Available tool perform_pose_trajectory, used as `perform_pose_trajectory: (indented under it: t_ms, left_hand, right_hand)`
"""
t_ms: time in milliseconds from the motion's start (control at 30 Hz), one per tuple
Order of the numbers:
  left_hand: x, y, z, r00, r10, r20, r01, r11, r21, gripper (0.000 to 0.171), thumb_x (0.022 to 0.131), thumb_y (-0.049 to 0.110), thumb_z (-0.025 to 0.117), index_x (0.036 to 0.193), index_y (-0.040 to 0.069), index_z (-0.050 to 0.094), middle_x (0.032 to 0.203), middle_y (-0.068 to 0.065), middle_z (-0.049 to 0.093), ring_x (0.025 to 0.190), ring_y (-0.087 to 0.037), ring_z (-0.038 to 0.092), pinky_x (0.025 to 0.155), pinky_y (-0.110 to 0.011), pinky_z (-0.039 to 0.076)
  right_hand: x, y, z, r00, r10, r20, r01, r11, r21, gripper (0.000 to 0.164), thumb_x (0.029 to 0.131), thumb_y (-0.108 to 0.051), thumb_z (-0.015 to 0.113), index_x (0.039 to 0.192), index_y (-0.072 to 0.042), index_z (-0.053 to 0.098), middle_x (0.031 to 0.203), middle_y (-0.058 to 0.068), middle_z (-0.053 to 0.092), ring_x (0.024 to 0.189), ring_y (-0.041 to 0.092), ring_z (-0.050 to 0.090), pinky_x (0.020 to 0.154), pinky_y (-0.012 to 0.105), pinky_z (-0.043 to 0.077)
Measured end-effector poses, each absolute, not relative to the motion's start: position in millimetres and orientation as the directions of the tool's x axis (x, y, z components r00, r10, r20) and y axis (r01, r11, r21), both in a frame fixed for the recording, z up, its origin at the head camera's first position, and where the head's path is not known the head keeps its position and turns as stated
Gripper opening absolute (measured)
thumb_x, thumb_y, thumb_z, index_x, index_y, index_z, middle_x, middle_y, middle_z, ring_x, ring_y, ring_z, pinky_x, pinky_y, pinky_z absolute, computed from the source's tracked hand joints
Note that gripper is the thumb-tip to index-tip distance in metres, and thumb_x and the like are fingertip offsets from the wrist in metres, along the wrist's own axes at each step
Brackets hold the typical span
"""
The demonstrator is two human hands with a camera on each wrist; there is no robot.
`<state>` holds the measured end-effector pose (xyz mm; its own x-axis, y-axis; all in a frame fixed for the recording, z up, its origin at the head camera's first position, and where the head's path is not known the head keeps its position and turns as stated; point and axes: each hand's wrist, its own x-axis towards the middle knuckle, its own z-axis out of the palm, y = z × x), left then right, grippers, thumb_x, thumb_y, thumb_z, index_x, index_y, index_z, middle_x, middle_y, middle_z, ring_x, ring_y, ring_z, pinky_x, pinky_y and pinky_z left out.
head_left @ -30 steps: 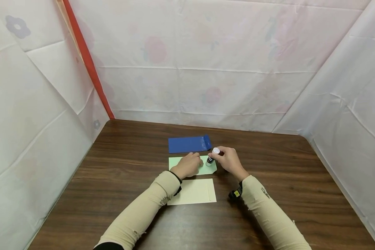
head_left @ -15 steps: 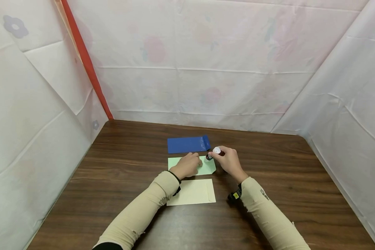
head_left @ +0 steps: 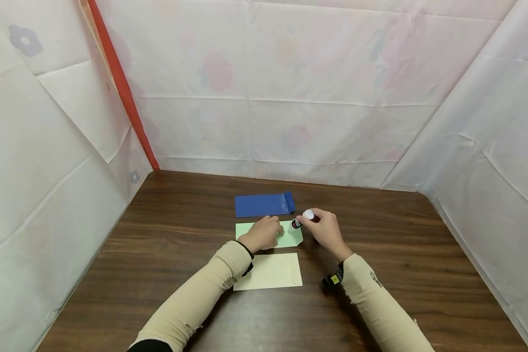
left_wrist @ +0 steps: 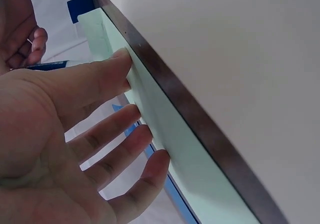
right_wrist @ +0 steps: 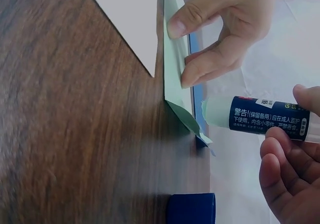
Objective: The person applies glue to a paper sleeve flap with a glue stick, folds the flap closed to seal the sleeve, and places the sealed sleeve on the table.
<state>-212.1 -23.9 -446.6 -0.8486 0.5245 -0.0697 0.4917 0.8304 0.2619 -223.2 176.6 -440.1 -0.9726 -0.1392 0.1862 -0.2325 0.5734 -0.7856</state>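
A light green envelope (head_left: 293, 239) lies across the table, its flap (right_wrist: 186, 118) raised a little at the right end. The fingertips of my left hand (head_left: 263, 233) press on the envelope, fingers fairly straight in the left wrist view. Between thumb and fingers my right hand (head_left: 327, 230) grips a glue stick (right_wrist: 267, 118), tilted, its uncapped end close over the envelope's flap end. Whether glue and paper touch I cannot tell. A dark blue cap (right_wrist: 191, 208) stands on the table near the right hand, hidden in the head view.
Beyond the green envelope lies a blue envelope (head_left: 261, 205), its flap folded out at the right with whitish smears. A cream envelope (head_left: 270, 272) lies nearer me, flap end to the right. White patterned cloth (head_left: 264, 112) encloses the brown wooden table (head_left: 167, 234).
The glue stick has shifted over the flap end, first away from me, then slightly back and to the right. My left hand stays on the green envelope.
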Motion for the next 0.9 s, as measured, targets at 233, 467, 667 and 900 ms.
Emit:
perform_pose_trajectory:
  t_ms: [233, 467, 667, 900]
  left_hand:
    - [-213.0, -26.9, -446.1, -0.854, 0.515, -0.076, 0.481, 0.836, 0.266, 0.028, 0.084, 0.006, 0.074, 0.112, 0.01, 0.074, 0.111, -0.007, 0.064, 0.097, -0.022, 0.055, 0.085, -0.032, 0.051]
    - [-209.7, -29.5, -447.5, -0.851, 0.519, -0.076, 0.478, 0.827, 0.297, 0.03, 0.082, 0.004, 0.074, 0.111, 0.009, 0.074, 0.11, -0.007, 0.064, 0.095, -0.023, 0.055, 0.086, -0.032, 0.05]
    - [-210.1, -32.3, -446.0, -0.853, 0.518, -0.066, 0.48, 0.828, 0.288, 0.03, 0.082, 0.004, 0.074, 0.111, 0.009, 0.074, 0.109, -0.007, 0.065, 0.096, -0.023, 0.056, 0.086, -0.032, 0.05]
    - [-211.5, -35.9, -446.5, -0.855, 0.513, -0.076, 0.474, 0.832, 0.29, 0.032, 0.082, 0.003, 0.073, 0.113, 0.009, 0.073, 0.11, -0.007, 0.064, 0.096, -0.023, 0.055, 0.087, -0.032, 0.05]
  right_hand:
    - [-222.7, 179.1, -436.9, -0.967, -0.144, 0.209, -0.253, 0.539, -0.803, 0.026, 0.087, -0.032, 0.074, 0.089, -0.006, 0.073, 0.075, 0.008, 0.067, 0.063, 0.014, 0.052, 0.055, 0.023, 0.043]
    - [-218.5, 180.5, -436.2, -0.974, -0.139, 0.181, -0.228, 0.541, -0.809, 0.027, 0.087, -0.034, 0.074, 0.089, -0.007, 0.073, 0.075, 0.007, 0.066, 0.064, 0.013, 0.051, 0.056, 0.023, 0.043]
    - [-217.6, 182.3, -433.3, -0.968, -0.14, 0.207, -0.25, 0.54, -0.804, 0.027, 0.087, -0.035, 0.073, 0.091, -0.008, 0.073, 0.073, 0.006, 0.065, 0.061, 0.012, 0.051, 0.055, 0.023, 0.043]
    - [-219.9, 185.9, -429.4, -0.97, -0.124, 0.211, -0.245, 0.517, -0.82, 0.027, 0.087, -0.034, 0.073, 0.09, -0.007, 0.073, 0.073, 0.011, 0.065, 0.061, 0.013, 0.053, 0.055, 0.023, 0.045]
